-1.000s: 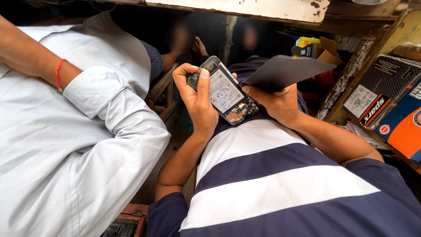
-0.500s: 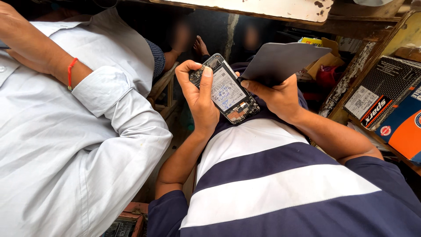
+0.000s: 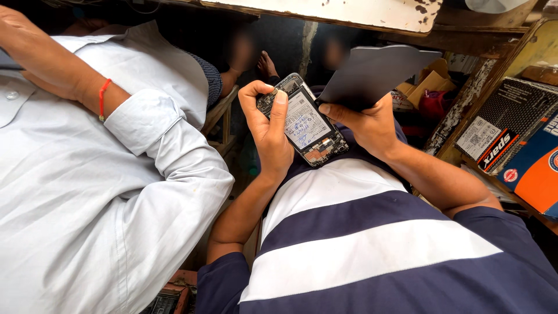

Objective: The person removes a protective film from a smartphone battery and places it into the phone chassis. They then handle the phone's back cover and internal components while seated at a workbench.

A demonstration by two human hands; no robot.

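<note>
My left hand point(image 3: 268, 132) grips an opened phone point(image 3: 307, 123) with its back off, so the white-labelled battery and circuit boards show. The thumb rests near the phone's top corner by the camera module. My right hand point(image 3: 367, 125) holds the dark grey back cover point(image 3: 375, 71), tilted up and away from the phone's right edge. Both hands are raised in front of my striped navy and white shirt point(image 3: 372, 244).
A person in a white shirt point(image 3: 87, 203) sits close on my left, their forearm with a red thread band point(image 3: 103, 99) raised. Boxes in black, blue and orange point(image 3: 517, 151) are stacked at the right against a worn wooden frame point(image 3: 465, 99). A chipped white board point(image 3: 325, 9) hangs overhead.
The back cover has swung further up and away from the phone in my right hand. The phone has stayed in my left hand. The neighbour's forearm has shifted upward.
</note>
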